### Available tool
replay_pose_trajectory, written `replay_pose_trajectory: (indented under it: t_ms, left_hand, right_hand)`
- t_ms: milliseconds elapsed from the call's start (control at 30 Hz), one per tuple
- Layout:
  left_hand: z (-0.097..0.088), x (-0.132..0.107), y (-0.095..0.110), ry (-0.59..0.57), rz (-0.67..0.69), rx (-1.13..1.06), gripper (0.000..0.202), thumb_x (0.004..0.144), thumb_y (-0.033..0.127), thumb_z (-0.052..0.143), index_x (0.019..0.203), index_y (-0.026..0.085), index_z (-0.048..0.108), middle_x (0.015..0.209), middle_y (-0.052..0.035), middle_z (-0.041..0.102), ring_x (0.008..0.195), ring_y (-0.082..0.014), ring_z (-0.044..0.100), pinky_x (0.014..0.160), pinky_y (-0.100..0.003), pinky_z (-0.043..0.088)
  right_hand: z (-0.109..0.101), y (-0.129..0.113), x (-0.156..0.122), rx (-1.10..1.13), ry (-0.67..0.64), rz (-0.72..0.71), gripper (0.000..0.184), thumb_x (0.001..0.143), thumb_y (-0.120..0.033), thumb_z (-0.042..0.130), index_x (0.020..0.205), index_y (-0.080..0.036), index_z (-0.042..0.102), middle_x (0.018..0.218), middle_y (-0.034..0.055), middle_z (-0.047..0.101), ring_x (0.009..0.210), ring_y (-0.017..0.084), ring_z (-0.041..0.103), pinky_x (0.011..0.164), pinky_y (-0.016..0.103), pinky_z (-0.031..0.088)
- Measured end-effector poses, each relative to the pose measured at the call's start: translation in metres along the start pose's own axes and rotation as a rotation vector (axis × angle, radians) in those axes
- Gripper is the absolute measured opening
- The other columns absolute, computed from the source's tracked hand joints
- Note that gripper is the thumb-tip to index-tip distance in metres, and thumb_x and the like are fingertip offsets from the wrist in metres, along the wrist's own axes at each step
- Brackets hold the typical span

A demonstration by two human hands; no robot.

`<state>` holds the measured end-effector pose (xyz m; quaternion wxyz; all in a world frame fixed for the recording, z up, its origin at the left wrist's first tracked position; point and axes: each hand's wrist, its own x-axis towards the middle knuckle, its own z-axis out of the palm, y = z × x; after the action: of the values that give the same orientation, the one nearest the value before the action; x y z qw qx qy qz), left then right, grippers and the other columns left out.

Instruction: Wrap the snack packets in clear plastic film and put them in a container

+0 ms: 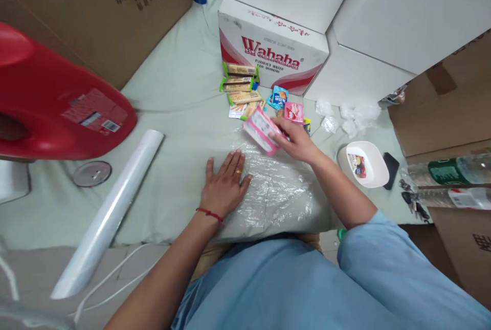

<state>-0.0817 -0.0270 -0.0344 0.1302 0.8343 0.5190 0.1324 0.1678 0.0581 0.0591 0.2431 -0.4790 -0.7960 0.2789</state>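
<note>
Even, diffuse indoor light, fairly bright, no hard shadows; just a faint one under the left hand [226, 182]. Speckled glare on the clear plastic sheet [282, 189], soft sheen on the red jug [49, 97]. Wide-angle bend at the edges: white cartons [402, 7] lean. Film roll [111, 212] & bottom-left corner smeared; centre sharp.

Under the left hand [226, 181], pressed flat, I see a clear plastic sheet [276, 187], thin, crinkled and glossy, lying on matt pale-green cloth [180, 100]. The right hand [295, 140] grips a pink packet [263, 130] of shiny printed film. Left of the left hand is a smooth, glossy film roll [111, 212]. Right of the right hand is a white bowl [374, 166] of smooth plastic.
</note>
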Motion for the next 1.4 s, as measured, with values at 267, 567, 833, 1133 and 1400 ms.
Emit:
replay_pose_trajectory:
  t_ms: [267, 567, 833, 1133, 1400]
  left_hand:
    - [0.004, 0.0, -0.001, 0.038, 0.02, 0.018, 0.066, 0.109, 0.046, 0.03, 0.17, 0.02, 0.025, 0.173, -0.0136, 0.033, 0.159, -0.0308, 0.037, 0.132, -0.068, -0.002]
    - [0.001, 0.001, 0.0, 0.026, 0.015, 0.043, 0.065, 0.108, 0.045, 0.031, 0.168, 0.02, 0.032, 0.171, -0.015, 0.037, 0.158, -0.0306, 0.04, 0.131, -0.069, 0.0]
    - [0.0, 0.001, 0.002, 0.032, 0.005, 0.018, 0.064, 0.108, 0.045, 0.03, 0.166, 0.019, 0.037, 0.171, -0.0141, 0.039, 0.158, -0.0303, 0.04, 0.131, -0.067, 0.002]
    - [0.002, 0.001, 0.001, 0.042, 0.01, 0.027, 0.066, 0.108, 0.046, 0.027, 0.168, 0.018, 0.033, 0.172, -0.0148, 0.037, 0.158, -0.031, 0.039, 0.131, -0.066, -0.001]
    - [-0.001, 0.002, 0.003, 0.0, -0.011, 0.032, 0.067, 0.108, 0.047, 0.027, 0.167, 0.018, 0.034, 0.172, -0.0142, 0.036, 0.159, -0.0312, 0.038, 0.131, -0.067, 0.0]
  right_hand:
    - [0.008, -0.002, -0.074, 0.121, -0.421, 0.099, 0.041, 0.107, -0.048, 0.052, 0.128, -0.019, 0.074, 0.119, 0.0097, 0.078, 0.107, 0.022, 0.071, 0.096, 0.034, 0.054]
    - [-0.029, 0.05, 0.014, -0.623, 0.054, 0.341, 0.072, 0.091, -0.03, 0.072, 0.158, -0.013, 0.05, 0.165, 0.0204, 0.044, 0.147, 0.042, 0.037, 0.116, 0.056, 0.043]
    - [-0.049, 0.066, -0.018, -0.556, 0.415, 0.38, 0.038, 0.102, -0.036, 0.048, 0.127, -0.02, 0.072, 0.123, 0.0163, 0.07, 0.117, 0.033, 0.058, 0.1, 0.048, 0.05]
    - [0.032, -0.003, -0.105, 0.72, 0.263, 0.621, 0.053, 0.081, -0.07, 0.075, 0.093, -0.019, 0.069, 0.08, 0.0033, 0.069, 0.06, 0.015, 0.054, 0.053, 0.028, 0.044]
    - [0.03, -0.011, -0.121, -0.3, 0.173, 0.411, 0.061, 0.1, -0.056, 0.061, 0.148, -0.018, 0.058, 0.139, 0.021, 0.061, 0.128, 0.037, 0.055, 0.107, 0.056, 0.05]
